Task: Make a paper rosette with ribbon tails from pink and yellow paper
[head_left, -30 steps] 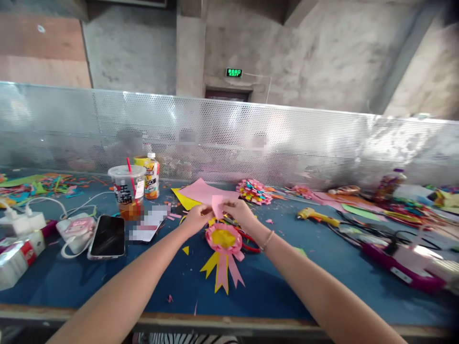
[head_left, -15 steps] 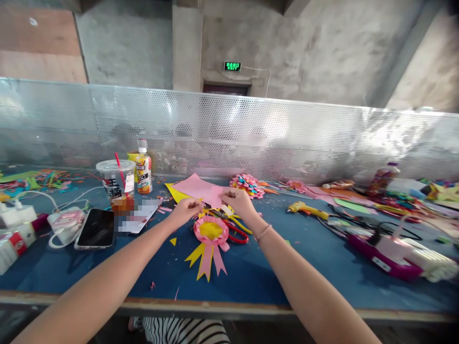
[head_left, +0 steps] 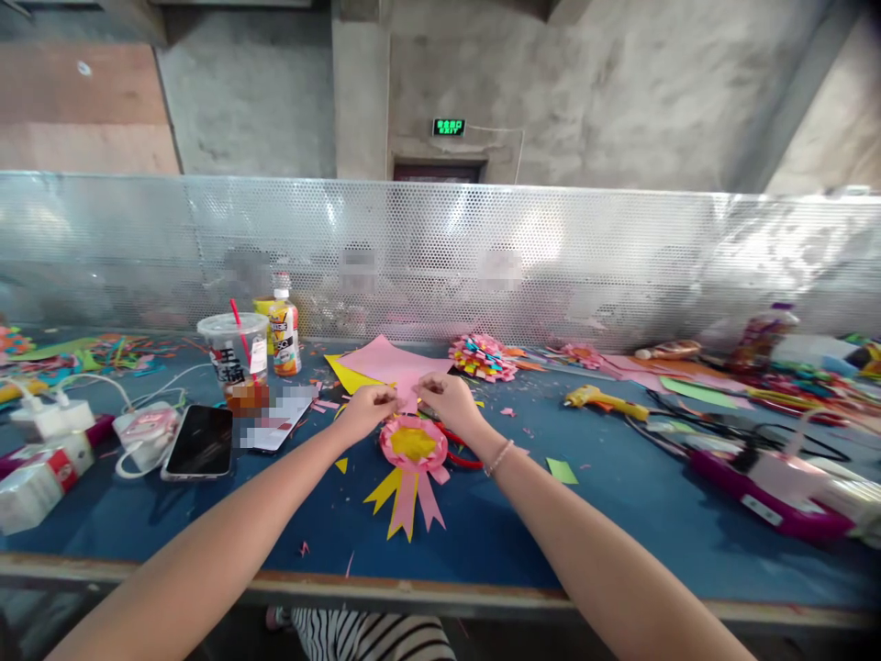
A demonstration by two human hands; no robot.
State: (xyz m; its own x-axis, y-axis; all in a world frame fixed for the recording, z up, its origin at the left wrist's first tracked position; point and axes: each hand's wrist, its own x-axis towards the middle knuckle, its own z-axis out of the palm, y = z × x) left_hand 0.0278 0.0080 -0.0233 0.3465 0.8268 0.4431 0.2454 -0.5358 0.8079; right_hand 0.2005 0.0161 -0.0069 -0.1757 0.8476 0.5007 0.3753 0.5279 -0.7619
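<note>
Both hands pinch a small pink paper piece just above the paper rosette on the blue table.

Head view: the left hand (head_left: 367,409) and right hand (head_left: 444,400), fingers closed on the pink paper piece (head_left: 407,397), sit lower and closer together than half a second ago, right over the rosette (head_left: 413,445) lying on the table (head_left: 619,514). The green sign (head_left: 449,127) reads "EXIT"; the cup (head_left: 232,353) print is too blurred to read.

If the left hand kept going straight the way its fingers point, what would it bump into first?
Probably the right hand. The left hand points right and slightly away, and both pinch a small pink paper piece just above the paper rosette. Depth is hard to judge.
</note>
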